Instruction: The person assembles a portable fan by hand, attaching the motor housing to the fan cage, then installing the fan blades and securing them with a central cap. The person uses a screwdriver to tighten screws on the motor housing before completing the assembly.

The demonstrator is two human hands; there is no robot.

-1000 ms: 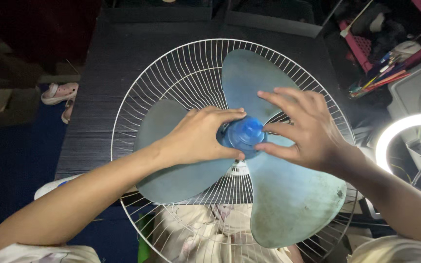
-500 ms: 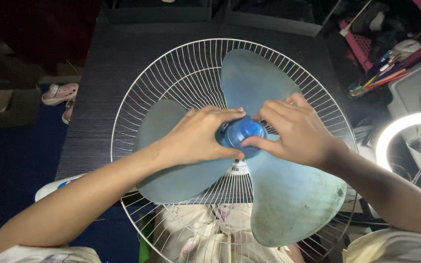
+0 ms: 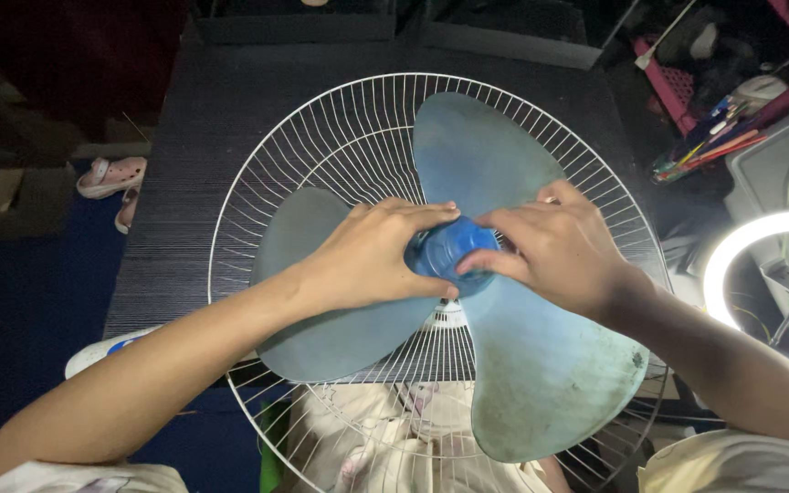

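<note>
The blue hub cap (image 3: pixel 449 248) sits at the centre of the dusty three-bladed fan blade (image 3: pixel 541 365), inside the white wire guard (image 3: pixel 257 173) on the dark table (image 3: pixel 194 137). The left hand (image 3: pixel 362 260) cups its left side; the right hand (image 3: pixel 554 248) pinches its right side.

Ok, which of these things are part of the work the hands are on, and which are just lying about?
In hand:
left hand and right hand, both closed around the blue hub cap
blue fan blade
white wire guard

Lying about:
pink sandals
ring light
pens and pencils
dark table
</note>
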